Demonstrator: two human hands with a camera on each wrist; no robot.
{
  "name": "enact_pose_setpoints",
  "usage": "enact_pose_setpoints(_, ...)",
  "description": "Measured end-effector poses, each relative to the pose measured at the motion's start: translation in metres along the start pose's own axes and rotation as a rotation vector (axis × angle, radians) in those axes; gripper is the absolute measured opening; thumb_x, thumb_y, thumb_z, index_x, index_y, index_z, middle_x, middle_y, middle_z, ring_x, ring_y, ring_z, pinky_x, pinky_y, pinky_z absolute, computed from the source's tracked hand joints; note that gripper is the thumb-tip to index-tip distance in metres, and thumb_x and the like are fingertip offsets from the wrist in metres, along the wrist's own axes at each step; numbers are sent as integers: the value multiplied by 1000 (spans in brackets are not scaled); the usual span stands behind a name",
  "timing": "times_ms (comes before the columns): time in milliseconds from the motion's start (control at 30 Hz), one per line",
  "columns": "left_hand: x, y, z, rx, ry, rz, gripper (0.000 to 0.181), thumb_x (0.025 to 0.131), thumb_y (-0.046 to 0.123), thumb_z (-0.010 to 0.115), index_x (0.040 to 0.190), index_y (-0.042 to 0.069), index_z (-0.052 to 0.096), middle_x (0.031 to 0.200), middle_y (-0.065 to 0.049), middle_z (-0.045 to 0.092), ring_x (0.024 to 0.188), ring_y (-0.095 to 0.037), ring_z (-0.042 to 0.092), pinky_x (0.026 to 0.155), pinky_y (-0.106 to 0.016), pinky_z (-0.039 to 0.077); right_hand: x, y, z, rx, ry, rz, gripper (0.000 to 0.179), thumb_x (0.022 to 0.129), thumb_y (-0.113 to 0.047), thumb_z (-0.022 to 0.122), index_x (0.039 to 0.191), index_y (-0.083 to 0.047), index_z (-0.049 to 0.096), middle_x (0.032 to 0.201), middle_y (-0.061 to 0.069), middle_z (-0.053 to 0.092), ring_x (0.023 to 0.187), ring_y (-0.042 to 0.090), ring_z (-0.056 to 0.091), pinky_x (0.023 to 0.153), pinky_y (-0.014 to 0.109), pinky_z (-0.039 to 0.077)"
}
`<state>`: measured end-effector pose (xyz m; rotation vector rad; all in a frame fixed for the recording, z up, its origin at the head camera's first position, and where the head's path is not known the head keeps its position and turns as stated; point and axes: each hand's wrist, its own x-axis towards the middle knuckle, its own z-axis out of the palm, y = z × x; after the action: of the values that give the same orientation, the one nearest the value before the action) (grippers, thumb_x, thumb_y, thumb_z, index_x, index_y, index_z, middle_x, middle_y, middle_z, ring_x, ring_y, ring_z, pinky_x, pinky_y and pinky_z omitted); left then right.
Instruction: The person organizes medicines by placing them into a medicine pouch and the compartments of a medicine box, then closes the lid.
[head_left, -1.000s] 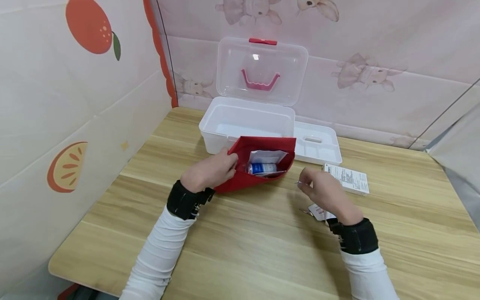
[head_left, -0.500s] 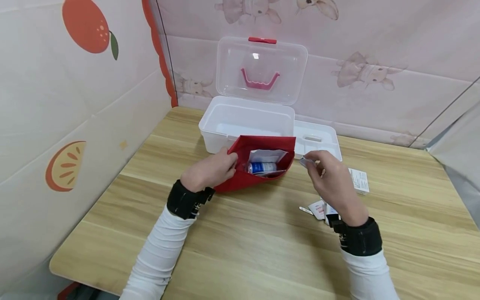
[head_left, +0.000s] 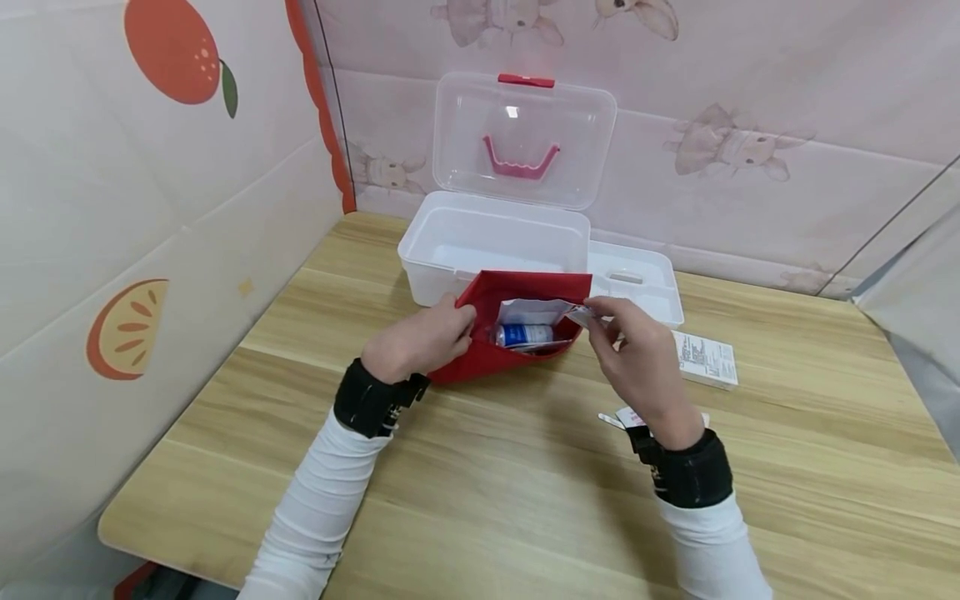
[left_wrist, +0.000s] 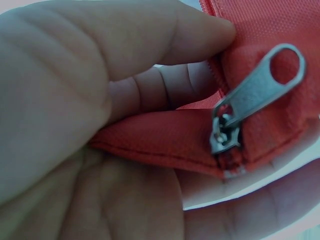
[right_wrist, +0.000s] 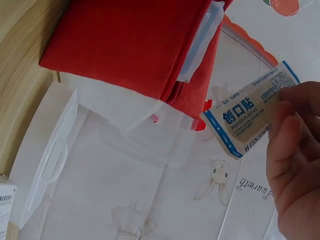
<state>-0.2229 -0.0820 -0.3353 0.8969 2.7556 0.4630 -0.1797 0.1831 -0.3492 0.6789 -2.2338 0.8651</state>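
My left hand [head_left: 420,342] grips one end of a red zippered pouch [head_left: 483,364], holding its mouth open. In the left wrist view the metal zipper pull [left_wrist: 265,82] lies at the pouch's corner, beside my fingers. Inside the pouch are a bottle with a blue and white label [head_left: 523,336] and a white packet [head_left: 531,312]. My right hand [head_left: 645,358] pinches a wrapped wound plaster [right_wrist: 250,114] between thumb and fingertips, at the right edge of the pouch mouth. The right wrist view shows the plaster's blue-edged wrapper with printing on it.
Behind the pouch stands a white plastic box [head_left: 426,279], its clear lid [head_left: 457,133] raised. A white compartment tray [head_left: 660,292] sits to its right. Nearer lie a white printed carton [head_left: 708,360] and a thin white strip [head_left: 611,421] beside small packets partly hidden by my right wrist.
My right hand has lifted the plaster and carried it left to the pouch mouth. My left hand and the pouch have stayed in place.
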Motion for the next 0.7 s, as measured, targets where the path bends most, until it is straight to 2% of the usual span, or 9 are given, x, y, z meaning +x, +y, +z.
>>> enact_pose_setpoints(167, 0, 0, 0, -5, -1, 1, 10, 90, 9, 49, 99, 4, 49, 107, -17, 50, 92, -23, 52, 78, -38, 54, 2, -4, 10, 33, 2, -16, 16, 78, 2, 67, 93, -3, 64, 84, 11, 66, 66, 15, 52, 47, 38, 49)
enact_pose_setpoints(433, 1, -1, 0, -19, -18, -16, 16, 91, 11, 51, 105, 3, 49, 113, -17, 49, 96, -24, 51, 79, -40, 54, 3, -5, 26, 10, 22, -24, 7, 80, -5, 66, 87, -5, 66, 86, 10, 54, 71, 16, 51, 56, 34, 50)
enact_pose_setpoints(700, 2, -1, 0, -7, -24, -28, 15, 91, 12, 50, 104, 4, 49, 110, -17, 50, 93, -23, 52, 78, -39, 54, -3, -1, 36, -3, -37, -6, 9, 79, -6, 68, 88, -8, 68, 85, 8, 53, 73, 13, 51, 57, 36, 52)
